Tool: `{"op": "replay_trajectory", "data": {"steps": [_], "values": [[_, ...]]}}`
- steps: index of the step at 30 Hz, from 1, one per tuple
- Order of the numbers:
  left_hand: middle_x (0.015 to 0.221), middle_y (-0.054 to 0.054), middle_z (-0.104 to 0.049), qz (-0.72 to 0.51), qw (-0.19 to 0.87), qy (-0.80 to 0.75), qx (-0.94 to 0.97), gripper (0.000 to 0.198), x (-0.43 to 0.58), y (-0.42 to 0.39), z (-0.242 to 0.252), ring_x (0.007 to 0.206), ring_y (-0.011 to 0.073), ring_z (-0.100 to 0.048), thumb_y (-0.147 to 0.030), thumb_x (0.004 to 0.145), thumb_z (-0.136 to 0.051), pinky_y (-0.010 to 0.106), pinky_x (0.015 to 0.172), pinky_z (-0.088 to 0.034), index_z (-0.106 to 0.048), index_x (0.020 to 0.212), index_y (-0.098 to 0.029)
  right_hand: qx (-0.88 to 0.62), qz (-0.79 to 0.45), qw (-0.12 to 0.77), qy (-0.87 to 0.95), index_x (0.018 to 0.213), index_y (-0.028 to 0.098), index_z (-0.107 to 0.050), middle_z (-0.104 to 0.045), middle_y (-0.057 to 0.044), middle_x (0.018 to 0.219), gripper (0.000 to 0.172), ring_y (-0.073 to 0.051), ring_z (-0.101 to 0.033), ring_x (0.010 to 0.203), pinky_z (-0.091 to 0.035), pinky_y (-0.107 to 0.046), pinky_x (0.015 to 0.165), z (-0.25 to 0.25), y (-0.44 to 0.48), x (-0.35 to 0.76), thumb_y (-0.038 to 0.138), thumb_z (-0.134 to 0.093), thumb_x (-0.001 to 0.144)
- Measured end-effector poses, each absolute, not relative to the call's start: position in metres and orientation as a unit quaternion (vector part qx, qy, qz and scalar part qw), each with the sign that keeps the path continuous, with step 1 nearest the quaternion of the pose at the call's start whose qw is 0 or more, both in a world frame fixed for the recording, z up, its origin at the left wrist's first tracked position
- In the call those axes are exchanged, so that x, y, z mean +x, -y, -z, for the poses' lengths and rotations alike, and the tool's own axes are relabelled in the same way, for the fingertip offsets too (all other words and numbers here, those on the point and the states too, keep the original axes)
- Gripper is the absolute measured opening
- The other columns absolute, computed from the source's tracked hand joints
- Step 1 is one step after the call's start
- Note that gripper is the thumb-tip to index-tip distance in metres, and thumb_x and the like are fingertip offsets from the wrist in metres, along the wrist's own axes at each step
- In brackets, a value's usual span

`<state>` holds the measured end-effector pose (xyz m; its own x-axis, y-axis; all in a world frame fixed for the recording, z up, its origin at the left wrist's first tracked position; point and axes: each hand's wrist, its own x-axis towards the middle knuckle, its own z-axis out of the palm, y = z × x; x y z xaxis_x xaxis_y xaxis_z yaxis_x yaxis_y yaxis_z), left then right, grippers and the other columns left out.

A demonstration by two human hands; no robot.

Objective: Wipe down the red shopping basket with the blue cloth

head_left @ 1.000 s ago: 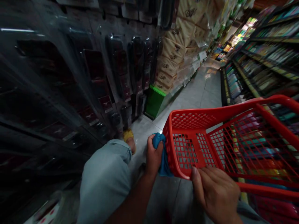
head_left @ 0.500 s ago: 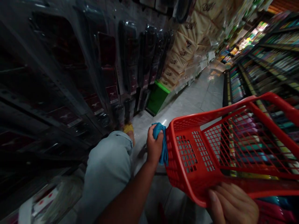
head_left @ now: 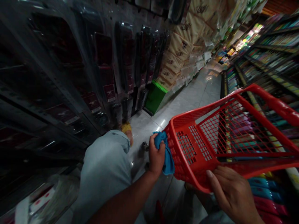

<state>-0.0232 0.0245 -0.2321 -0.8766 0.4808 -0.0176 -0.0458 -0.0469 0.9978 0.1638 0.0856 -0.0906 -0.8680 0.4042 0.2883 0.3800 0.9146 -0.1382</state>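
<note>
Left hand [head_left: 156, 157], fingers [head_left: 154, 144] curled, pinching blue cloth [head_left: 168, 158] against end wall of red basket [head_left: 205, 109]. Right hand [head_left: 233, 194], fingers spread, clasps lower rim, bracing basket, tilted, above tile floor [head_left: 187, 105].

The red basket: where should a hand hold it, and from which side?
Best is probably the top rim of the red plastic basket, from above: it is a thick, continuous band, firmer than the thin mesh walls. The right hand grips it so.
</note>
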Motion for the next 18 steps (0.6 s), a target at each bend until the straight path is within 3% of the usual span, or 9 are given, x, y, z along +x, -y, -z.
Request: {"op": "replay_trajectory", "data": {"steps": [5,8,12,18], "values": [[0.115,0.007,-0.063,-0.707,0.209,-0.638,0.222,0.035,0.017,0.001,0.234,0.108,0.023,-0.061,-0.022,0.076,-0.065,0.04,0.099,-0.049,-0.061,0.111,-0.026,-0.285,-0.078,0.103,0.95,0.07,0.021,-0.061,-0.065,-0.002,0.06,0.051,-0.013,-0.064,0.051,-0.04,-0.024,0.049,0.084,-0.072,0.123,0.039,-0.032,0.108],[0.114,0.006,-0.063,-0.709,0.226,-0.614,0.262,0.034,0.029,0.01,0.231,0.106,0.0224,-0.062,-0.021,0.073,-0.068,0.039,0.097,-0.05,-0.063,0.107,-0.027,-0.31,0.001,0.087,0.947,0.071,0.021,-0.06,-0.06,0.0,0.047,0.056,-0.015,-0.058,0.037,-0.029,-0.027,0.04,0.091,-0.063,0.098,0.044,-0.025,0.108],[0.113,0.006,-0.063,-0.71,0.239,-0.627,0.214,0.036,0.011,-0.011,0.231,0.108,0.0216,-0.06,-0.018,0.075,-0.062,0.039,0.1,-0.047,-0.061,0.111,-0.026,-0.3,0.133,0.116,0.938,0.066,0.021,-0.055,-0.055,0.0,0.041,0.059,-0.016,-0.054,0.03,-0.026,-0.028,0.039,0.103,-0.062,0.095,0.049,-0.024,0.108],[0.118,0.006,-0.061,-0.706,0.238,-0.654,0.135,0.035,-0.031,-0.05,0.241,0.111,0.0217,-0.059,-0.025,0.083,-0.055,0.041,0.105,-0.043,-0.053,0.118,-0.023,-0.222,0.12,0.142,0.957,0.065,0.02,-0.056,-0.053,0.003,0.042,0.054,-0.012,-0.054,0.034,-0.031,-0.027,0.042,0.102,-0.068,0.129,0.047,-0.034,0.107]]}}
